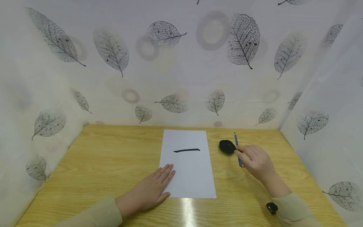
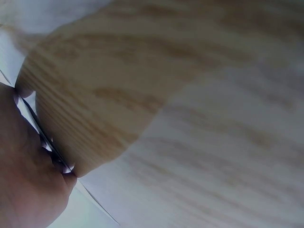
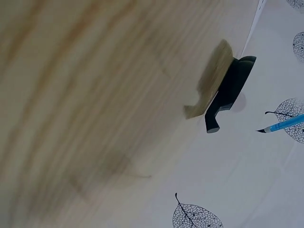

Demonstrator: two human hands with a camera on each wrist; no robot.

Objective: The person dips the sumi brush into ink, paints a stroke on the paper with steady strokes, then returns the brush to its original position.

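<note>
A sheet of white paper lies on the wooden table, bearing one black horizontal stroke. My left hand rests flat on the paper's lower left edge, its fingers straight and the thumb spread. In my right hand a blue writing brush is pinched between thumb and fingers. Its dark tip points away from me in the head view. Just left of those fingers sits a small black dish. The right wrist view shows the dish from the side, with the brush raised beside it.
A small glossy black object lies by the right sleeve. Pale curtains with a leaf print stand behind the wooden table and on both sides of it.
</note>
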